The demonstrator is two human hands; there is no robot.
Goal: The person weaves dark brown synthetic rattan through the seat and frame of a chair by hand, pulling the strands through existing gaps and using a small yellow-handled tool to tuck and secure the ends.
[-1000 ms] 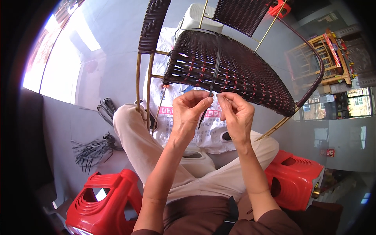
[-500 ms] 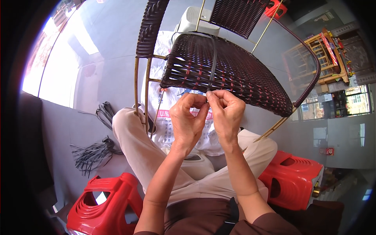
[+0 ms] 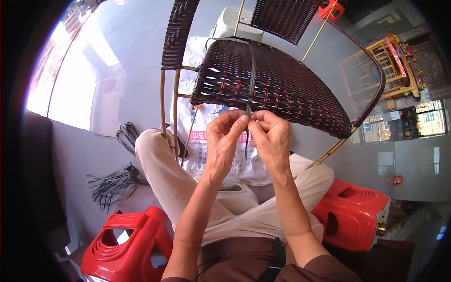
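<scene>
A chair with a dark brown woven seat (image 3: 277, 80), red strands crossing it in places, stands tilted in front of me. A grey-black flat strip (image 3: 252, 77) runs over the seat from its far side to the near edge. Just below that edge my left hand (image 3: 223, 136) pinches the strip between thumb and fingers. My right hand (image 3: 270, 136) is closed on the strip too, its fingertips touching those of the left. The strip's loose tail hangs below the fingertips, over a printed white sack (image 3: 190, 103). The exact grip is partly hidden by the fingers.
Two bundles of grey strips (image 3: 115, 185) lie on the floor at my left. A red plastic stool (image 3: 122, 244) stands at lower left, another red stool (image 3: 352, 214) at right. Beyond the seat is a white stool (image 3: 239, 26). A wooden frame (image 3: 380, 70) stands far right.
Both hands have shifted slightly, their fingertips now closer together. The strip's tail has come into view hanging below them, and its run over the seat has moved a little left.
</scene>
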